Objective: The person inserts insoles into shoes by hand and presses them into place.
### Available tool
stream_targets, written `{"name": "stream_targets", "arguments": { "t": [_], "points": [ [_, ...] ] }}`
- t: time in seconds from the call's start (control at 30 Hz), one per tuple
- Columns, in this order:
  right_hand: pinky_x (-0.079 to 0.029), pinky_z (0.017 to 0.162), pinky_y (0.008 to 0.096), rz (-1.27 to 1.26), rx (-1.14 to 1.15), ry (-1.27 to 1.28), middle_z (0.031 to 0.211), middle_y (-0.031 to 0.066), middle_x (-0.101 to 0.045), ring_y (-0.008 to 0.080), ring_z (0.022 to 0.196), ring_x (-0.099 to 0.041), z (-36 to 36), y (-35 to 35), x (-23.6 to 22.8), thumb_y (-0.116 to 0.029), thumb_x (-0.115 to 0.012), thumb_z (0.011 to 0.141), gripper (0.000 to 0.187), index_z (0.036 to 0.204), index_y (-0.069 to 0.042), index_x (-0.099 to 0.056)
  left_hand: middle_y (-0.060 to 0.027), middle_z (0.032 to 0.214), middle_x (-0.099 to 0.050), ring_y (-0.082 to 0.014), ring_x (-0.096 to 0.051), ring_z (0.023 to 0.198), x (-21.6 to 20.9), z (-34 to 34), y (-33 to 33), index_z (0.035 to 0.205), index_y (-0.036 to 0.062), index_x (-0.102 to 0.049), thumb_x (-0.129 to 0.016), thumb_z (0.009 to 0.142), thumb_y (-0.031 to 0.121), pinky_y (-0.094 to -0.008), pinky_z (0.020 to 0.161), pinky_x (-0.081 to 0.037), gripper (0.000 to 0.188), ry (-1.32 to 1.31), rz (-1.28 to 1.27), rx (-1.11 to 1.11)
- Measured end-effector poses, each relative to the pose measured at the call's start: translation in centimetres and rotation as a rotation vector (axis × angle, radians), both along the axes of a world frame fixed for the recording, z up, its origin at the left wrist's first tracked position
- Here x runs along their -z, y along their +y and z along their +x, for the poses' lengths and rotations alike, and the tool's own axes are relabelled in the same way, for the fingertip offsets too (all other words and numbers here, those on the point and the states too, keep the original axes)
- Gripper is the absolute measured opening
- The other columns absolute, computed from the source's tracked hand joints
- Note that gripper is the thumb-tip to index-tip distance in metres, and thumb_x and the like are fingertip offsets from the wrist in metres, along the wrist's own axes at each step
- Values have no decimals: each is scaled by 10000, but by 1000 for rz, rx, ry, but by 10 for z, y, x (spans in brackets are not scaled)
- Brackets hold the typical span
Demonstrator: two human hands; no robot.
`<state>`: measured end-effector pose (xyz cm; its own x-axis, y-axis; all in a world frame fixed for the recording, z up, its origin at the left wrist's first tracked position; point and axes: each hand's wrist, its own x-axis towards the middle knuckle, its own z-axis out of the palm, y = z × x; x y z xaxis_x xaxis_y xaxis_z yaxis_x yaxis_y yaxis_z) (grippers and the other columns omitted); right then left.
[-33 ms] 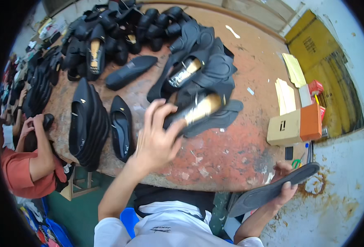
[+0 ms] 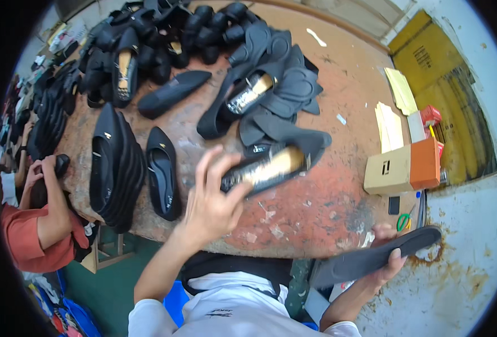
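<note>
My left hand grips a black flat shoe by its heel end; a gold and silvery lining shows inside. The shoe is held over loose dark insoles. In my right hand a long dark insole is pinched between thumb and fingers, tilted past the table's front right edge, its left end blurred. A single black pointed shoe stands left of my left hand, next to a nested row of black shoes. Behind the insoles lies another gold-lined shoe.
Black shoes are heaped at the far left of the worn table. On the right are a tan and orange box, yellow paper sheets and green-handled scissors. Another person works at the left.
My left hand and the shoe have come slightly nearer to me, uncovering insoles behind it. The insole in my right hand has dropped a little and turned.
</note>
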<state>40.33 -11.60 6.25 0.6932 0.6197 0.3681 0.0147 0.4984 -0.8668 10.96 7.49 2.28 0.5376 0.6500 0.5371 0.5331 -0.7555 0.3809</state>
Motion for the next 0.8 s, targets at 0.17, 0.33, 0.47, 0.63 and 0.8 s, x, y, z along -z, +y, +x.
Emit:
{"name": "stream_targets", "arguments": {
  "t": [0.17, 0.33, 0.47, 0.63, 0.8],
  "points": [
    [-531, 757, 456, -388, -354, -439, 898, 112, -621, 273, 833, -601, -23, 12, 11, -99, -821, 676, 439, 1029, -61, -563, -197, 1550, -487, -467, -485, 1438, 62, -45, -55, 1120, 115, -767, -803, 792, 52, -544, 1114, -527, 336, 81, -295, 314],
    [-505, 789, 409, -646, -562, -944, 949, 135, -630, 289, 889, -633, -50, 61, 26, -63, -838, 599, 384, 905, -48, -606, -215, 1620, -421, -449, -539, 1369, 53, -49, -86, 1398, 44, -641, -888, 827, 181, -545, 1107, -497, 636, -81, -481, -98],
    [-504, 867, 428, -604, -746, -1135, 1167, 85, -745, 294, 986, -666, -57, 83, 34, -92, -899, 655, 348, 971, -58, -759, -264, 1383, -638, -438, -644, 1200, 49, -32, -108, 1400, -50, -612, -914, 818, 248, -504, 1012, -551, 721, -19, -503, -356],
    [-488, 954, 423, -560, -785, -1260, 1206, 40, -758, 260, 1064, -663, -73, 88, 59, -98, -887, 736, 244, 968, -70, -816, -364, 1461, -599, -527, -622, 1325, 51, -27, -118, 1514, -136, -499, -797, 885, 116, -526, 1098, -546, 741, -40, -450, -308],
    [-485, 964, 408, -506, -852, -1172, 1209, 39, -749, 225, 1073, -647, -93, 91, 77, -104, -855, 780, 180, 950, -61, -811, -406, 1499, -535, -563, -612, 1315, 47, -27, -124, 1473, -140, -517, -808, 886, 127, -543, 1071, -560, 707, -19, -510, -310]
  ]
}}
